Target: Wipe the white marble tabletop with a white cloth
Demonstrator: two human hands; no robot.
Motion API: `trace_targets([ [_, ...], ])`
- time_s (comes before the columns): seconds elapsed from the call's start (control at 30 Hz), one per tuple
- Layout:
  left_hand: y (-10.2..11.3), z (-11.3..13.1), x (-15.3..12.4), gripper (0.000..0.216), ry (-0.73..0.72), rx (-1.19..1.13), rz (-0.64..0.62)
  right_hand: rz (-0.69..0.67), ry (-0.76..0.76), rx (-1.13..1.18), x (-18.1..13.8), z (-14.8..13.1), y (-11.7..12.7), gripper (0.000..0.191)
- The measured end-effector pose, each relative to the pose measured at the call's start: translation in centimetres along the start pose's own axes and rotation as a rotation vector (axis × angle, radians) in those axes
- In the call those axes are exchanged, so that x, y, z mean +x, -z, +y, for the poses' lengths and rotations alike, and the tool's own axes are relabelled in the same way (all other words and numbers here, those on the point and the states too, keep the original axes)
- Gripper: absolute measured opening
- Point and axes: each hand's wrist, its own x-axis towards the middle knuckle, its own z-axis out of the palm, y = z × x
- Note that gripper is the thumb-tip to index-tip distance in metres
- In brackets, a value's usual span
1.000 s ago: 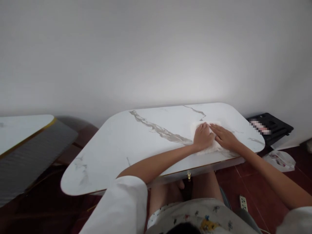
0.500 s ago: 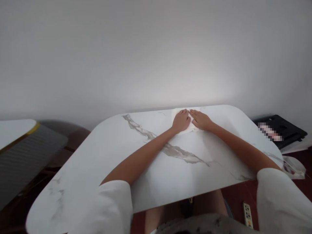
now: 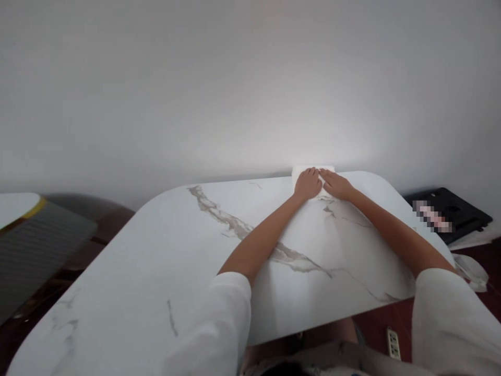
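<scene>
At one o'clock on the marbled counter (image 3: 136, 292), left hand (image 3: 308, 184) and right hand (image 3: 337, 186) lie flat, grip unclenched, atop a white cloth (image 3: 297, 174), probably folded.

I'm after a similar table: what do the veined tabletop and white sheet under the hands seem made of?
Tabletop: smooth, softly reflective, with grey-brown marble-like veins; stone or printed imitation, I can't tell. White sheet: matte, perhaps fabric or soft paper, given its uneven edge.
</scene>
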Motion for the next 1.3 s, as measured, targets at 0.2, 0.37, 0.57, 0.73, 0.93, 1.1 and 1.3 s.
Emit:
trace_targets([
  [0.2,0.9,5.0,-4.3,0.045,-0.046,-0.026,-0.018,0.034,0.004,-0.017,-7.6,-1.4,1.1,0.058],
  [0.37,3.8,9.7,-11.2,0.047,-0.025,-0.049,-0.06,0.033,0.047,0.002,-15.0,-5.4,2.5,0.059],
  [0.57,7.0,15.8,-18.0,0.052,-0.039,-0.075,-0.155,0.021,0.149,0.048,-24.1,-7.4,4.8,0.064],
  [0.73,6.0,20.5,-17.0,0.052,-0.08,-0.136,-0.146,-0.027,0.045,0.054,-27.5,-3.5,5.5,0.065],
  [0.93,2.9,20.0,-10.4,0.034,-0.049,-0.189,-0.037,0.041,-0.134,0.052,-23.4,0.3,4.1,0.055],
  [1.1,1.5,14.2,-6.7,0.033,-0.07,-0.139,0.022,0.038,-0.104,0.034,-16.3,0.7,2.3,0.058],
  [1.3,0.3,6.9,-2.8,0.036,0.003,-0.044,0.016,0.001,-0.06,0.044,-6.8,0.9,0.8,0.06],
])
